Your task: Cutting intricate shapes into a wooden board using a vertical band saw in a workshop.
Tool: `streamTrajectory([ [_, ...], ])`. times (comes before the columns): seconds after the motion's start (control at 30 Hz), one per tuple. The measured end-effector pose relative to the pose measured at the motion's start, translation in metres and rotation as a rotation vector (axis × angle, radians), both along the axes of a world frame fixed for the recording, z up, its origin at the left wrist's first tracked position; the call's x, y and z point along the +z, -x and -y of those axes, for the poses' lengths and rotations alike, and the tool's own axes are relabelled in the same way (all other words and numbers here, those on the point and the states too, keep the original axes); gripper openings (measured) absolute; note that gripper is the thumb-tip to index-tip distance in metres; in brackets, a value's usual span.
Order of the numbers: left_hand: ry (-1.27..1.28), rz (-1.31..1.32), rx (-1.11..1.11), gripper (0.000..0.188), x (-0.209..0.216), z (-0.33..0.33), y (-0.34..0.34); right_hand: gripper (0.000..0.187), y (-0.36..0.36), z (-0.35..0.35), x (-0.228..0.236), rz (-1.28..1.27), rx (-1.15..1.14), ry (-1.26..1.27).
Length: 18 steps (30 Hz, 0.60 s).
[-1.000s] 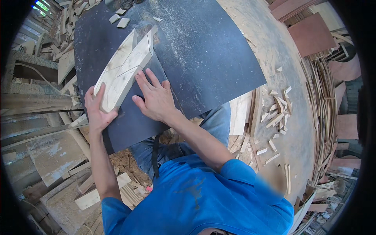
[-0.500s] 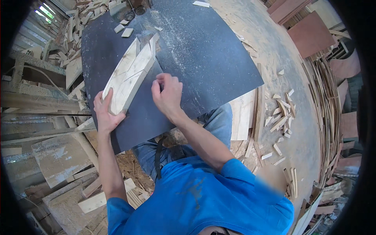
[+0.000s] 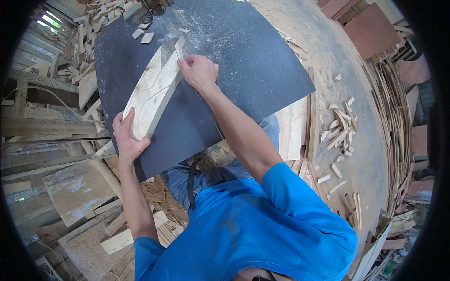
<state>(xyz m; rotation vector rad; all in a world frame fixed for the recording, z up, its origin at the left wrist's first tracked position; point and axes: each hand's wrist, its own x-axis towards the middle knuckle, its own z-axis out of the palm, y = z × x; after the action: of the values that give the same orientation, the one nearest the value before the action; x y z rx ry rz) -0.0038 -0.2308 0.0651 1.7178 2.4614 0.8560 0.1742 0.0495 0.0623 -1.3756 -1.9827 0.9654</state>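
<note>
A thick pale wooden block (image 3: pixel 152 91) with dark lines drawn on its top lies on a dark grey tabletop (image 3: pixel 243 61). Its left side is curved, and its far end is split into two prongs by a notch. My left hand (image 3: pixel 128 136) grips the near end, thumb on top and fingers round the left side. At the far right prong, my right hand (image 3: pixel 200 72) is closed, thumb and forefinger pinched against the wood. Its other fingers are curled, and their tips are partly hidden.
Small wood offcuts (image 3: pixel 147 37) lie beside a dark machine part (image 3: pixel 158 10) at the table's far edge. Sawdust streaks the tabletop. Scrap wood is heaped at the left, with more offcuts (image 3: pixel 338 133) on the floor at right. Long thin strips (image 3: pixel 384 122) are stacked farther right.
My right hand has moved away from me and slightly left, from above the tabletop to the block's far right end. The left hand keeps its grip on the near end.
</note>
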Motion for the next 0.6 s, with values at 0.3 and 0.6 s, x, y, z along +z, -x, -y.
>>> streamTrajectory([
  [0.3, -0.004, -0.008, 0.018, 0.102, 0.001, 0.001, -0.002, 0.032, -0.014, -0.023, -0.002, 0.011, -0.301, -0.029],
  [0.6, 0.066, 0.009, 0.131, 0.104, 0.010, 0.018, -0.044, 0.040, -0.112, -0.137, 0.052, -0.514, -0.309, 0.140],
])
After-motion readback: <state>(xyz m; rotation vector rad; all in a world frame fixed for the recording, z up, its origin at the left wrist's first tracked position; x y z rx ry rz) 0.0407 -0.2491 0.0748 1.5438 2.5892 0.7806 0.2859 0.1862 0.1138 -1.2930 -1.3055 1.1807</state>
